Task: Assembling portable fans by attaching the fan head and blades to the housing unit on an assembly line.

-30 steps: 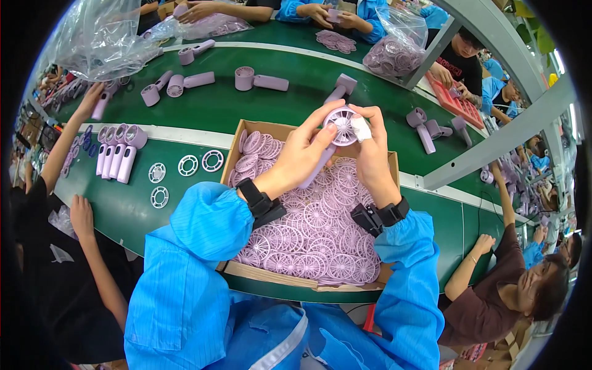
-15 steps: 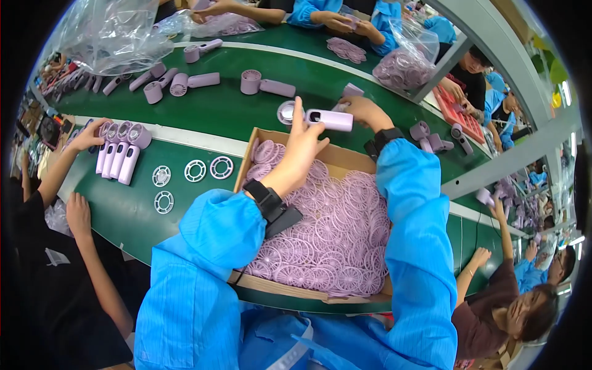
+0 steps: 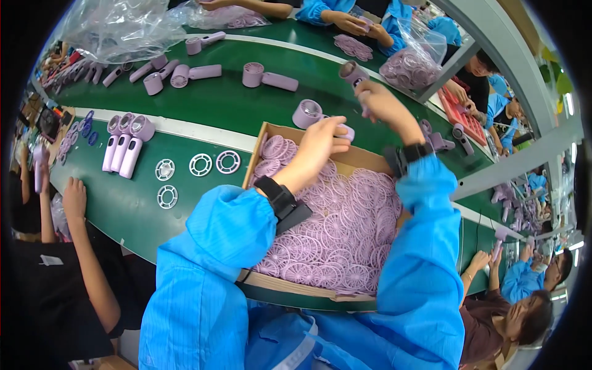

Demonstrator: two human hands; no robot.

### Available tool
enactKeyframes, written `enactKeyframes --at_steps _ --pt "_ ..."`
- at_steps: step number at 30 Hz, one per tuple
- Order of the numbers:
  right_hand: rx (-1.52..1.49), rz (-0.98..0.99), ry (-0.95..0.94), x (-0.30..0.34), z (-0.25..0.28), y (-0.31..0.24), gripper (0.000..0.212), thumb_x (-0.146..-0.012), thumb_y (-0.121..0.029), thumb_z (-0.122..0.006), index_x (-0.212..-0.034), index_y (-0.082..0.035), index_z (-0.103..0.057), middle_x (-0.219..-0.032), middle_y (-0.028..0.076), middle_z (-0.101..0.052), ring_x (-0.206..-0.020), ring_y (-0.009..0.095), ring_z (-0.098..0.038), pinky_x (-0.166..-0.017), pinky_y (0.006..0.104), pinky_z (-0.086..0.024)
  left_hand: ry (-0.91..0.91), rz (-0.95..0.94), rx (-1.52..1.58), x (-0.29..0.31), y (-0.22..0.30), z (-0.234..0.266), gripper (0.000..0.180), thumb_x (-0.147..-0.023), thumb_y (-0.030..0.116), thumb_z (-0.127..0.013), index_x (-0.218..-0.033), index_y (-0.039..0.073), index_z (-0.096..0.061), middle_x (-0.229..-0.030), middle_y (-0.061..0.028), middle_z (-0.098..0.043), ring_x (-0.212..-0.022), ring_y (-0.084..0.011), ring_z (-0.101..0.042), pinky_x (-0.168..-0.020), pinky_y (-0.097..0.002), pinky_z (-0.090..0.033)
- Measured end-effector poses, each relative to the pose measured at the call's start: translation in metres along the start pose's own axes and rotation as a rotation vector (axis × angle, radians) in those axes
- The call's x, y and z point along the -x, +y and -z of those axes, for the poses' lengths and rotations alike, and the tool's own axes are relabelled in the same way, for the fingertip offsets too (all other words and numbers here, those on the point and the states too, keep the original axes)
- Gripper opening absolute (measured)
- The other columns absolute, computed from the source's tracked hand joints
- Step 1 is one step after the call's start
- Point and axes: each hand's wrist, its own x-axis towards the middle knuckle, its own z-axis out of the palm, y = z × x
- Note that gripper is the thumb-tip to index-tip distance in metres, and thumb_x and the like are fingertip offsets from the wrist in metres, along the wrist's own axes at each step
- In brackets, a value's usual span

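Note:
My left hand (image 3: pixel 317 148) is closed over the handle of a pale purple handheld fan (image 3: pixel 307 113). The round head of that fan points up beyond my fingers, above the far edge of the box. Farther out and to the right, my right hand (image 3: pixel 390 111) is wrapped round the handle of a second purple fan (image 3: pixel 353 72), its head raised toward the far side. Below my hands, a cardboard box (image 3: pixel 262 139) holds a heap of purple round fan grilles (image 3: pixel 333 228). My fingers hide much of both handles.
Left of the box lie several loose rings (image 3: pixel 200 165) and a short row of fans (image 3: pixel 125 148) beside a co-worker's hand (image 3: pixel 74 198). More fans (image 3: pixel 253 75) lie on the green belt (image 3: pixel 234 105). A grey metal frame (image 3: pixel 505 157) slants across the right.
My right hand has moved away and rightward, raising a fan. The fingers of my left hand have closed over the other fan's handle. At left, a co-worker has lifted one fan off the row.

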Motion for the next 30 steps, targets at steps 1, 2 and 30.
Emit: enactKeyframes --at_steps 1,2,30 --pt "0.241 0.258 0.151 0.022 -0.010 0.010 0.022 -0.080 -0.012 -0.052 -0.100 -0.004 -0.057 -0.077 0.008 -0.054 -0.066 0.021 -0.057 -0.055 0.0301 -0.046 0.000 0.063 0.069 0.001 0.004 -0.005 0.034 -0.094 0.022 -0.048 -0.118 -0.001 -0.052 -0.100 -0.0091 -0.059 -0.088 -0.0148 -0.058 -0.076 -0.0307 -0.050" --pt "0.474 0.528 0.282 0.045 -0.032 0.005 0.021 -0.080 -0.011 -0.053 -0.099 -0.004 -0.057 -0.078 0.010 -0.053 -0.070 0.024 -0.058 -0.060 0.0300 -0.047 0.005 0.064 0.064 0.004 0.009 0.000 0.034 -0.094 0.022 -0.048 -0.118 -0.001 -0.052 -0.100 -0.0091 -0.059 -0.088 -0.0148 -0.058 -0.076 -0.0307 -0.050" --pt "0.427 0.370 0.041 0.123 -0.092 0.048 0.042 -0.071 0.002 -0.059 -0.113 0.000 -0.057 -0.103 0.025 -0.059 -0.091 0.039 -0.060 -0.078 0.0448 -0.049 -0.083 0.095 0.162 0.007 0.015 0.006 0.040 -0.093 0.018 -0.055 -0.128 0.006 -0.040 -0.105 -0.0126 -0.055 -0.091 -0.0205 -0.061 -0.078 -0.0343 -0.055"
